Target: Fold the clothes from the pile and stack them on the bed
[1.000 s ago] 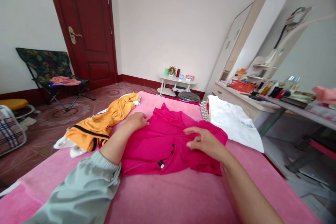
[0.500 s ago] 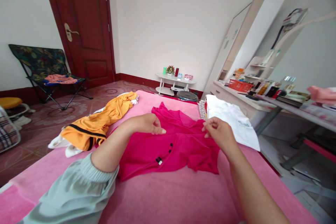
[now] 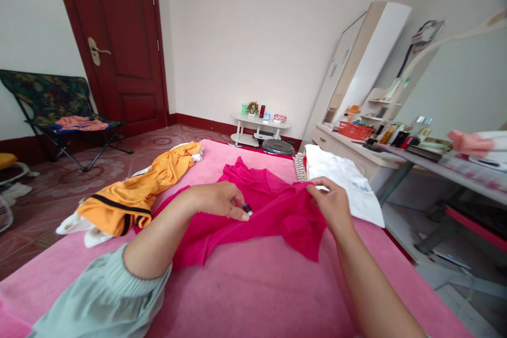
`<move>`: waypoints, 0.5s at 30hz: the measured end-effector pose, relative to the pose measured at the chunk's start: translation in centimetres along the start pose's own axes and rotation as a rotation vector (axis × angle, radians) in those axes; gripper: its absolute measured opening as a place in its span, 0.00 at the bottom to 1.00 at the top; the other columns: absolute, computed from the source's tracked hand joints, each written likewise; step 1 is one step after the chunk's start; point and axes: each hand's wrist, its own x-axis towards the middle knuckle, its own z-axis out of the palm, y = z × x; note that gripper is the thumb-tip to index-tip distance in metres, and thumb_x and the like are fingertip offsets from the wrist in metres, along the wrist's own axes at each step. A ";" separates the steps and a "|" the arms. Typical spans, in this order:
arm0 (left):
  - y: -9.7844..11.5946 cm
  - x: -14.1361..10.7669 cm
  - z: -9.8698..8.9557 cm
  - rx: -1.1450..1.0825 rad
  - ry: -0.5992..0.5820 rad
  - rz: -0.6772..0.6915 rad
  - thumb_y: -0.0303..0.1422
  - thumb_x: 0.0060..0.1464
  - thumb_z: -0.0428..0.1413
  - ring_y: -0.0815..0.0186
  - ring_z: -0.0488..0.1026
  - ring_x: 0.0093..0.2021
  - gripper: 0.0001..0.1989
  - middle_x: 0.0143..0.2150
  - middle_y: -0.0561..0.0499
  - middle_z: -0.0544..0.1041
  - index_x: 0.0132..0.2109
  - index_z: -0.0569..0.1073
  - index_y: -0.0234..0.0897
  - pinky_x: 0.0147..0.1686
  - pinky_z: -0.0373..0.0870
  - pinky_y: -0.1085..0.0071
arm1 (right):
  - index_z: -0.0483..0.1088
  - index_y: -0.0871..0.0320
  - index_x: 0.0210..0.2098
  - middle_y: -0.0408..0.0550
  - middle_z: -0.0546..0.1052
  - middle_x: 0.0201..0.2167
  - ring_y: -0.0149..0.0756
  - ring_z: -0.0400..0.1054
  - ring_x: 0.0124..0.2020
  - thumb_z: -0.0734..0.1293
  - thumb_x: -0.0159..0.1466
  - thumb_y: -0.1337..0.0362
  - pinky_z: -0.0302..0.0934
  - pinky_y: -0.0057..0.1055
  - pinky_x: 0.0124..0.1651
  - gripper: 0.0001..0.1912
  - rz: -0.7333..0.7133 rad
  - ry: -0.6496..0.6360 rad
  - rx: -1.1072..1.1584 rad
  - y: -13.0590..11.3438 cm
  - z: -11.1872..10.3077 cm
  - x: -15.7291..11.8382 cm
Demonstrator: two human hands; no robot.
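Note:
A bright magenta-pink shirt (image 3: 273,222) lies spread and rumpled across the bed, with part of its cloth lifted. My left hand (image 3: 224,200) pinches it near the middle, right beside a small dark label (image 3: 247,208) with a white tip. Over on the right, my right hand (image 3: 331,202) has thumb and fingers closed on the shirt's upper edge and holds it slightly raised. Between the two hands the cloth forms a slanting fold.
Orange clothing (image 3: 158,179) with black stripes lies on the bed's left side over white clothing. Folded white clothing (image 3: 336,169) sits at the right. Beyond are a camouflage chair (image 3: 47,100), a low white table (image 3: 259,120) and a dresser with a red basket (image 3: 354,130).
Both hands have closed on the shirt. Its near part has been lifted and folded, so the label now shows by my left fingers and the black buttons are hidden. The view has shifted slightly.

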 end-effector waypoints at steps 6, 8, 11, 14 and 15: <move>2.0 0.5 1.2 0.164 -0.042 0.033 0.49 0.40 0.63 0.58 0.72 0.45 0.34 0.49 0.48 0.76 0.54 0.71 0.40 0.43 0.66 0.70 | 0.67 0.60 0.26 0.37 0.72 0.19 0.28 0.68 0.21 0.71 0.43 0.66 0.66 0.24 0.25 0.11 0.084 0.572 0.566 0.3 -3.7 2.1; 2.2 1.2 2.5 0.226 -0.077 0.004 0.47 0.38 0.64 0.55 0.71 0.49 0.39 0.54 0.45 0.73 0.58 0.68 0.40 0.47 0.66 0.67 | 0.66 0.60 0.23 0.36 0.70 0.18 0.25 0.67 0.20 0.71 0.43 0.68 0.65 0.22 0.24 0.09 0.084 0.659 0.646 0.8 -4.2 2.5; 2.1 2.4 4.5 0.356 -0.096 0.014 0.45 0.37 0.65 0.51 0.70 0.51 0.37 0.52 0.43 0.73 0.56 0.70 0.39 0.50 0.65 0.62 | 0.62 0.59 0.20 0.35 0.69 0.17 0.26 0.67 0.21 0.70 0.45 0.70 0.64 0.23 0.24 0.10 0.083 0.727 0.687 1.1 -4.6 2.8; 2.2 3.1 5.8 0.454 -0.044 0.023 0.44 0.35 0.66 0.49 0.70 0.49 0.33 0.50 0.41 0.73 0.51 0.74 0.39 0.48 0.66 0.60 | 0.62 0.59 0.20 0.35 0.69 0.17 0.27 0.67 0.21 0.69 0.45 0.73 0.64 0.22 0.23 0.09 0.108 0.775 0.719 0.8 -4.5 2.9; 2.3 3.2 6.0 0.469 -0.026 0.006 0.43 0.35 0.67 0.49 0.70 0.49 0.32 0.50 0.40 0.72 0.50 0.74 0.39 0.47 0.67 0.59 | 0.63 0.59 0.20 0.36 0.69 0.17 0.26 0.66 0.21 0.68 0.45 0.74 0.63 0.21 0.22 0.09 0.114 0.784 0.733 0.7 -4.5 2.9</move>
